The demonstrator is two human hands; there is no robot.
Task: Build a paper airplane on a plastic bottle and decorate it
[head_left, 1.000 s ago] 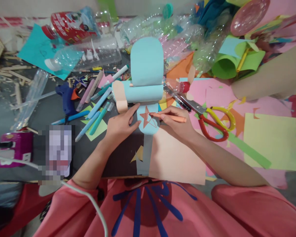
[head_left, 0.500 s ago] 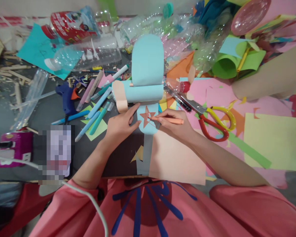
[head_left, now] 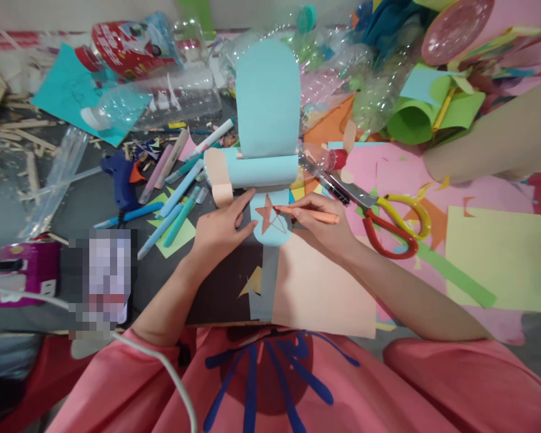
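An orange marker (head_left: 323, 216) is pinched in my right hand (head_left: 336, 234). Its tip touches an orange-brown star (head_left: 265, 215) on a rounded light-blue paper flap (head_left: 262, 238). The star's left part is coloured in, while its lower right shows only as outline. My left hand (head_left: 216, 231) rests with fingers stretched out, thumb and index fingertip at the flap's left edge. Just beyond lies a light-blue paper-covered cylinder (head_left: 261, 171) with a peach band (head_left: 217, 165) at its left end. A larger rounded light-blue panel (head_left: 269, 99) rises behind it.
Red-and-yellow-handled scissors (head_left: 390, 222) lie to the right, near a peach sheet (head_left: 324, 282). Several markers (head_left: 180, 192) and a blue glue gun (head_left: 121, 180) are on the left. Plastic bottles (head_left: 162, 99) crowd the back. A white cable (head_left: 162, 361) crosses the lower left.
The marker tip has shifted slightly up and right on the star, uncovering its outlined lower right. The tall light-blue panel reaches higher in view. My left hand has stayed nearly still.
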